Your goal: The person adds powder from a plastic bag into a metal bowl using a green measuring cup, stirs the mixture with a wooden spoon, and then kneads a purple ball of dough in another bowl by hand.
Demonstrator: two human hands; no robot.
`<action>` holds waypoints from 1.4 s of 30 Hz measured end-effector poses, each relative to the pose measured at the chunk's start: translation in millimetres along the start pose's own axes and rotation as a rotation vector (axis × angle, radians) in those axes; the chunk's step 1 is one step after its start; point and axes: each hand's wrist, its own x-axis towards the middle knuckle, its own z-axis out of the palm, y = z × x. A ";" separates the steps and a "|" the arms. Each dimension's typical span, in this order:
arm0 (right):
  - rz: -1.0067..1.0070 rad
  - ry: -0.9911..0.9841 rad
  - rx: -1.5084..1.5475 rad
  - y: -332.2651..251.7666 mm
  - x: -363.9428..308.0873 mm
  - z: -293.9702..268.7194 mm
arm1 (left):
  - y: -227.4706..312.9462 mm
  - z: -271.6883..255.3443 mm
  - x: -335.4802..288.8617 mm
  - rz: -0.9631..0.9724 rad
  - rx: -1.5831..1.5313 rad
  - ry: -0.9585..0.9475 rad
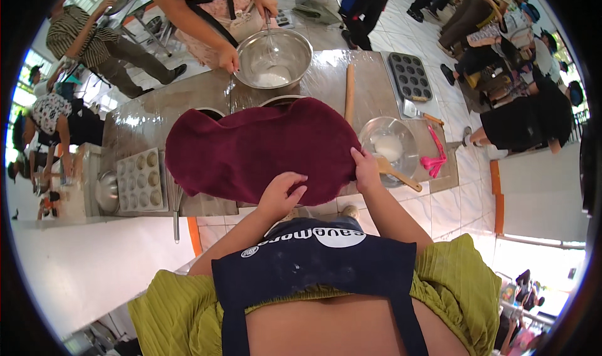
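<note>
A dark maroon cloth (263, 146) is spread over bowls on the table, and their steel rims show only along its far edge. My right hand (367, 170) pinches the cloth's right edge, with the other fingers mostly out of sight. My left hand (283, 196) rests at the near edge of the cloth, fingers loosely bent and apart, with nothing gripped. Just right of my right hand stands a clear bowl (401, 139) with white powder or batter in it. A wooden spoon (398, 173) leans across this bowl's near rim.
Across the table a person whisks white contents in a steel bowl (274, 55). A rolling pin (349, 95), dark muffin tin (411, 77), spatula (423, 113) and pink measuring spoons (434, 155) lie right. A light muffin tin (143, 180) and a whisk (176, 221) lie left.
</note>
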 end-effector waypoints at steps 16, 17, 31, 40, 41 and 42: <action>-0.326 -0.664 -0.891 -91.1 -41.3 146.5 | -6.6 -115.0 6.8 -0.205 -0.639 0.332; -0.532 -0.663 -0.782 -89.5 -32.4 145.2 | -4.9 -129.5 9.9 -0.136 -0.588 0.357; -0.039 -1.085 -0.013 -131.2 -45.9 243.4 | 47.4 -192.1 -4.0 -0.038 -0.125 0.218; -0.079 -1.169 -0.124 -135.8 -33.3 258.5 | 75.1 -294.9 -29.0 0.101 -0.573 0.775; -0.073 -1.175 -0.144 -136.9 -34.7 262.0 | 77.7 -309.8 -31.2 0.099 -0.565 0.779; -0.071 -1.181 -0.140 -133.3 -31.5 267.9 | 78.3 -325.2 -33.2 0.073 -0.615 0.778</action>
